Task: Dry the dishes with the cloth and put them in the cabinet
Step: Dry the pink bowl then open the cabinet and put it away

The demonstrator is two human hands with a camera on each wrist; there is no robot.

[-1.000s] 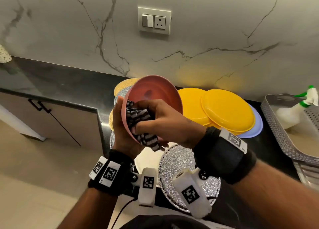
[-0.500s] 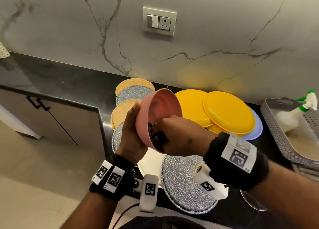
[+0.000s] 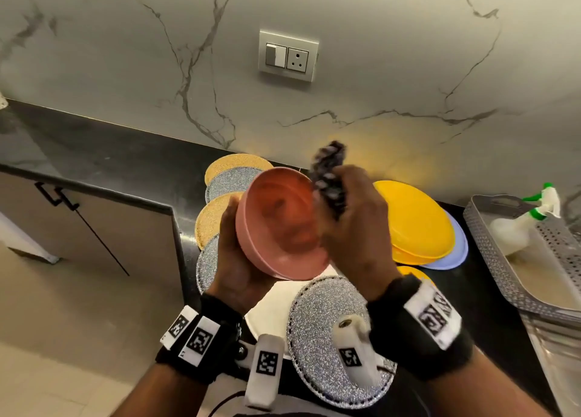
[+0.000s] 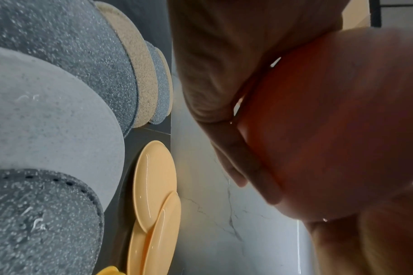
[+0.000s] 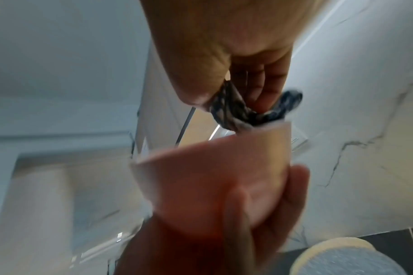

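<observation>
A pink bowl [image 3: 279, 224] is held tilted above the counter, its opening facing me and to the right. My left hand [image 3: 234, 243] cups its outer wall from the left, fingers curled under its base [image 4: 330, 130]. My right hand [image 3: 352, 224] grips a bunched black-and-white striped cloth [image 3: 328, 177] at the bowl's right rim; the cloth sticks up above the rim. In the right wrist view the cloth [image 5: 245, 111] is pinched between thumb and fingers just over the bowl's edge [image 5: 212, 167]. That view is blurred.
Yellow plates [image 3: 415, 224] overlap on the black counter [image 3: 94, 152] over a pale blue plate [image 3: 457, 246]. Gold and silver glitter mats [image 3: 232, 177] and a white plate [image 3: 273, 309] lie below the bowl. A grey perforated tray [image 3: 490, 259] with a spray bottle [image 3: 528, 221] stands right.
My right hand has drawn the cloth out of the bowl's inside and up to its right rim. The bowl has turned its opening more towards me.
</observation>
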